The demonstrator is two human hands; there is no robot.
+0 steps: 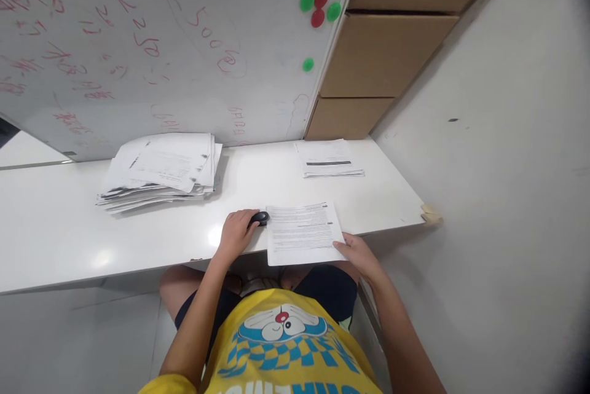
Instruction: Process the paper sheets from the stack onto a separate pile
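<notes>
My left hand [237, 233] rests at the desk's near edge, closed around a small black stapler [260, 217]. The stapler's rounded end meets the left edge of some printed sheets [302, 237]; whether the paper is between its jaws I cannot tell. My right hand [357, 252] pinches the lower right edge of these sheets, thumb on top and fingers underneath. The sheets lie over the desk's front edge, covered in lines of print.
A thick, uneven pile of papers [161, 163] stands left on the white desk [258, 173]. A neater, thinner stack [329, 160] lies at the back right. Behind are a whiteboard [193, 99] with magnets and brown cardboard boxes [369, 56]. A wall [498, 197] borders the right side.
</notes>
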